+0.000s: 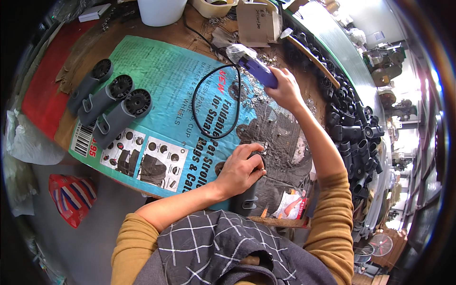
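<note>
My left hand (240,171) is closed around the dark top end of a grey plastic wheel housing (244,202), near the front edge of the bench. Its fingers and thumb cover most of that end. My right hand (285,88) grips a purple corded power tool (259,71), which looks like an electric screwdriver, raised over the bench. Clear plastic wraps its far end, and its tip is hidden. The black cord (194,107) loops across a turquoise printed cardboard sheet (166,61). Three similar grey housings (111,118) with black ribbed round ends lie side by side at the left.
Small metal nuts or similar hardware (259,97) are scattered beyond my left hand. A hammer (311,57) lies at the right, beside a heap of black plastic parts (354,142). A white bucket (161,12) and an open carton (259,21) stand at the back.
</note>
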Demonstrator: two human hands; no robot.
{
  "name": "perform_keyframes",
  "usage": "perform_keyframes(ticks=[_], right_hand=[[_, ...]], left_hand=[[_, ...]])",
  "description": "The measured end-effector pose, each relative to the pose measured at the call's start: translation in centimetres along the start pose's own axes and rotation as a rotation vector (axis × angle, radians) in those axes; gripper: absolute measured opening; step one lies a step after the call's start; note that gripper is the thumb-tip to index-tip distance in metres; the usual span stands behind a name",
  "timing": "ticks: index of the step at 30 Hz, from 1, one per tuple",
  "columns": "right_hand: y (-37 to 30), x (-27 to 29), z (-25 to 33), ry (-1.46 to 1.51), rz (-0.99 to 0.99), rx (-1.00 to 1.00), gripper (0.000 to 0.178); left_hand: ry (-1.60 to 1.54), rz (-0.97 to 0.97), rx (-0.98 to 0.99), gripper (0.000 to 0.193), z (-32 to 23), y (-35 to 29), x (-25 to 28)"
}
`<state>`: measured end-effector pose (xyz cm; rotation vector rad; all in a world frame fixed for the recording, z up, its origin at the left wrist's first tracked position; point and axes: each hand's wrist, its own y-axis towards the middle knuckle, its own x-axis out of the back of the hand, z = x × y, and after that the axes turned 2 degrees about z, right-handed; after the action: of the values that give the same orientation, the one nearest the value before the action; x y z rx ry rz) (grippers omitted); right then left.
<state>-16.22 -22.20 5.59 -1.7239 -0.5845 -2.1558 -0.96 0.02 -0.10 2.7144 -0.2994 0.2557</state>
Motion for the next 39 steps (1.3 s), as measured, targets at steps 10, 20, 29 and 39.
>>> perform_keyframes(ticks=[10,20,29,39], right_hand=[[-13.0,2.7,7.0,0.966,0.488,-0.486,0.060],[-17.0,3.1,7.4,1.212,-0.481,-0.358,0.060],[-18.3,6.1,10.9,1.652,-0.768,-0.175,0.052],[-17.7,6.3,13.2,1.426,-0.695,-0.102,0.065]], left_hand=[[-0.022,0.030,0.084,0.015,0.2,-0.2,-0.4],[-0.049,0.056,0.071,0.016,0.3,-0.1,-0.3],[0.024,0.040,0.047,0.016,0.4,-0.1,-0.4],[-0.050,0.037,0.040,0.018,0.8,-0.2,-0.7]])
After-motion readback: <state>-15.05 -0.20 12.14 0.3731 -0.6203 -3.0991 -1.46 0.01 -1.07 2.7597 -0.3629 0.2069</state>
